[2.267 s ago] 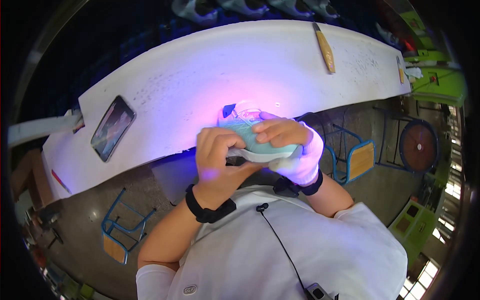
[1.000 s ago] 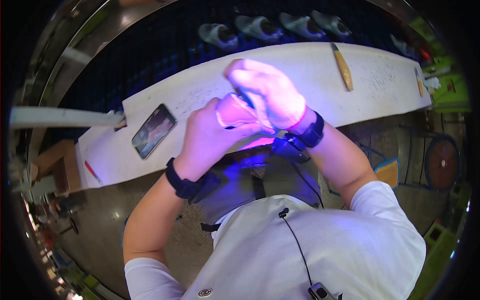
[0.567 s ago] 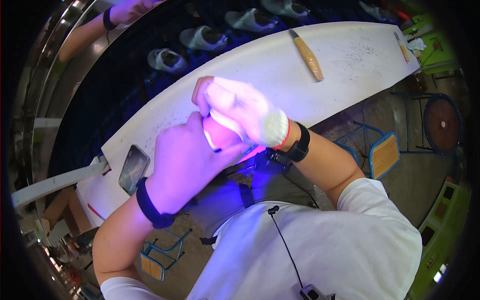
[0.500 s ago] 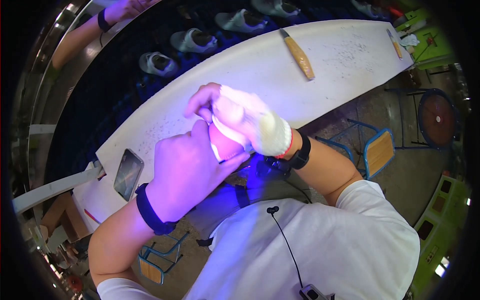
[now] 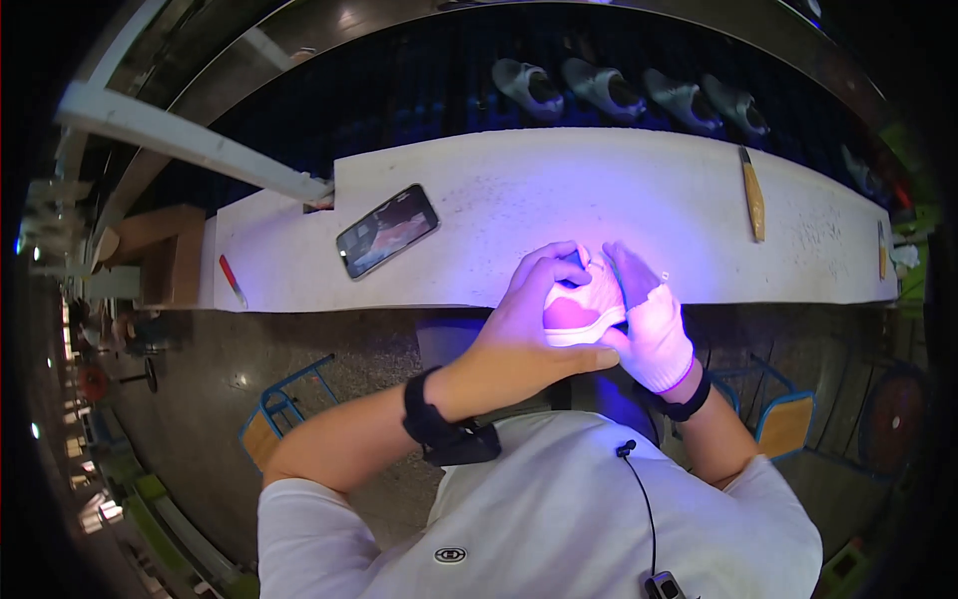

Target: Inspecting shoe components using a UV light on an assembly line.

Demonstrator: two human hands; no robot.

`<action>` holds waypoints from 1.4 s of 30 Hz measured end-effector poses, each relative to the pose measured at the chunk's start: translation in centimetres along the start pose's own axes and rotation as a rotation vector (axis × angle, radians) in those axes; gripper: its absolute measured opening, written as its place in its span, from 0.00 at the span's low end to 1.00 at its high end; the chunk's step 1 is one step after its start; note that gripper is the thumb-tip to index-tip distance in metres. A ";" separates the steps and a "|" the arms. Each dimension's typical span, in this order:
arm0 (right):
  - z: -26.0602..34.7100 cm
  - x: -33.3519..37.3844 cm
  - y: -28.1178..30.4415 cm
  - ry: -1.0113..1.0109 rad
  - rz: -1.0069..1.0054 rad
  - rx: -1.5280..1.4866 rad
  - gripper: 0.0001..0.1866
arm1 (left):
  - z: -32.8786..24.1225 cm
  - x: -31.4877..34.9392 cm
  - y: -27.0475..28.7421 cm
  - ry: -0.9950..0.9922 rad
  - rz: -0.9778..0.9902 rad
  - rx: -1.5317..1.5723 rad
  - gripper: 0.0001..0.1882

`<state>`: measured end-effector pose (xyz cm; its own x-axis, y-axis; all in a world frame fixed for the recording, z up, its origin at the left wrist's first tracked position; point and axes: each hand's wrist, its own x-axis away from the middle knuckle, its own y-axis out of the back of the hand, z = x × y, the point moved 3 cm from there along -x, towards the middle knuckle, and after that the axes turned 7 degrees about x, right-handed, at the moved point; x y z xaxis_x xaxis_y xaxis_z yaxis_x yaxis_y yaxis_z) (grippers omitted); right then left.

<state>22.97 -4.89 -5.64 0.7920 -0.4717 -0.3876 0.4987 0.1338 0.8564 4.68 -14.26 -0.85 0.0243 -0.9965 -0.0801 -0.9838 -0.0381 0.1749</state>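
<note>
A pale shoe (image 5: 589, 304) with a darker patch on its side and a white sole edge is held at the table's near edge under violet light. My bare left hand (image 5: 514, 334) wraps round it from the left, thumb stretched along the sole. On the other side, my right hand (image 5: 654, 334), in a white glove that leaves the fingers bare, presses against the shoe with fingers raised. Part of the shoe is hidden behind my fingers.
A smartphone (image 5: 387, 231) and a red pen-like tool (image 5: 233, 280) lie on the white table (image 5: 479, 215) at left. Yellow-handled tools, one a brush-like tool (image 5: 752, 200), lie at right. Several shoes (image 5: 604, 88) stand on the dark conveyor beyond. Stools (image 5: 783, 424) stand below.
The view has swung left, so the phone and table now show more centrally. My hands have turned the shoe, its sole edge now facing toward me. Both hands still hold it.
</note>
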 end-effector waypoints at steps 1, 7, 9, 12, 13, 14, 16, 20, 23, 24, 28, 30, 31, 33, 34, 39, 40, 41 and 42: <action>0.5 0.0 -0.6 -0.047 0.016 -0.045 0.46 | 0.9 0.3 -0.2 0.039 -0.138 -0.040 0.31; -1.9 -2.1 0.1 -0.025 0.115 -0.110 0.47 | 4.5 -0.5 1.2 0.066 -0.197 0.153 0.30; -2.8 -3.8 5.5 0.082 0.010 0.028 0.47 | -0.2 -1.7 2.3 0.004 -0.228 0.418 0.32; -5.3 -9.7 16.2 0.266 -0.474 0.345 0.45 | -2.6 -4.2 5.7 -0.054 -0.223 0.658 0.36; -6.2 -12.6 20.3 0.183 -0.694 0.348 0.41 | -1.6 -5.8 6.9 -0.003 -0.281 0.599 0.35; -6.9 -15.9 24.7 0.116 -0.899 0.314 0.35 | 0.1 -7.9 8.1 0.045 -0.355 0.534 0.34; -6.9 -21.8 34.3 0.101 -0.752 1.412 0.22 | 3.7 -12.2 9.8 0.117 -0.482 0.390 0.35; -10.5 -34.0 43.8 -0.122 -0.833 1.070 0.14 | 12.8 -21.3 14.0 0.027 -0.640 -0.193 0.39; -22.3 -38.4 46.8 -0.121 -0.617 1.001 0.18 | 17.0 -28.4 12.8 0.414 -0.632 -0.290 0.50; -22.1 -38.8 43.2 -0.129 -0.666 0.942 0.21 | 17.2 -28.5 12.9 0.673 -0.641 -0.280 0.55; -14.5 -39.1 36.2 -0.427 -0.584 0.580 0.25 | 20.5 -29.7 12.2 0.806 -0.713 -0.257 0.64; -18.0 -38.6 38.2 -0.206 -1.083 0.949 0.25 | 20.6 -31.1 10.9 0.807 -0.730 -0.249 0.63; -18.0 -38.5 39.5 -0.276 -1.154 1.009 0.26 | 20.7 -31.3 11.0 0.816 -0.729 -0.252 0.63; -20.1 -37.8 42.6 -0.435 -0.981 1.055 0.26 | 20.6 -30.3 11.8 0.801 -0.744 -0.278 0.55; -19.7 -37.4 42.6 -0.446 -0.971 1.069 0.24 | 22.3 -29.0 13.7 0.817 -0.755 -0.281 0.55; -26.8 -34.5 46.6 -0.613 -0.590 0.969 0.24 | 15.8 -23.9 10.6 0.465 -0.473 0.902 0.21; -25.9 -34.6 45.2 -0.508 -0.671 0.819 0.23 | 13.3 -20.9 9.5 0.477 -0.431 0.951 0.19; -23.6 -34.9 41.8 -0.304 -0.820 0.913 0.19 | 11.1 -17.7 8.4 0.477 -0.392 0.956 0.21; -19.5 -34.2 37.4 0.085 -0.885 1.327 0.14 | 9.3 -14.9 7.3 0.477 -0.354 0.967 0.24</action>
<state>21.43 33.26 32.94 0.4719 0.0683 -0.8790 0.1813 -0.9832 0.0209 -4.54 0.99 -7.54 0.1896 -0.8757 0.4441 -0.6276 -0.4559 -0.6311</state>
